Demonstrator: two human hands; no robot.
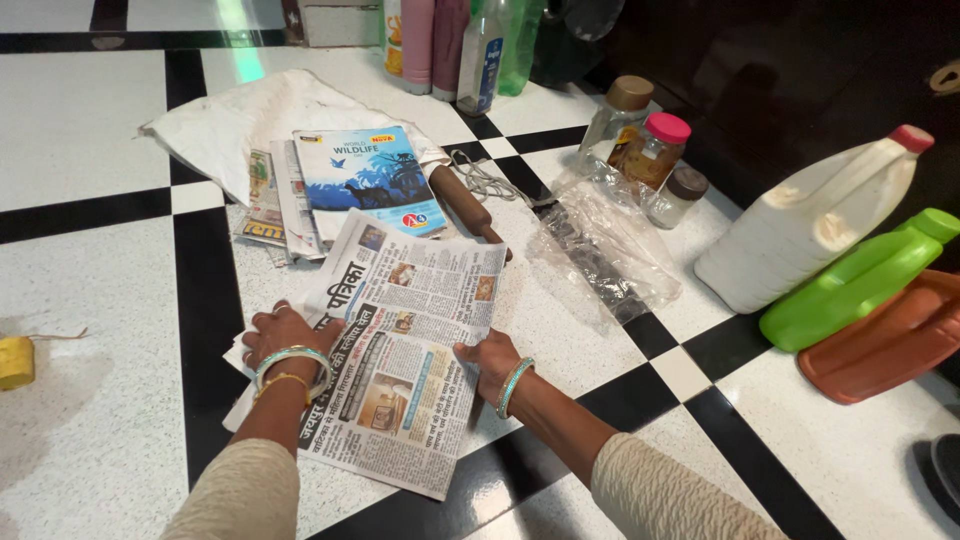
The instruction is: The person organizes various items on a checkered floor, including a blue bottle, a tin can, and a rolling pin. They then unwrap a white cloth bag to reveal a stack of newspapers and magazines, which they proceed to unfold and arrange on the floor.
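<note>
A folded newspaper (400, 340) lies flat on the white and black tiled floor (90, 130) in front of me. My left hand (280, 332) presses its left edge, fingers spread over the paper. On the right edge rests my right hand (490, 362), thumb on top of the sheet. Both wrists carry bangles. Just beyond the newspaper lies a blue booklet (370, 175) on a pile of other papers (275, 205) and a white cloth (240, 120).
A wooden rolling pin (465, 205) lies beside the booklet. Crumpled clear plastic (610, 250) and three jars (650, 150) sit to the right. A white jug (810, 225), green bottle (860, 280) and orange container (890, 340) lie far right. Bottles (470, 45) stand behind. A yellow spool (15, 362) is at left.
</note>
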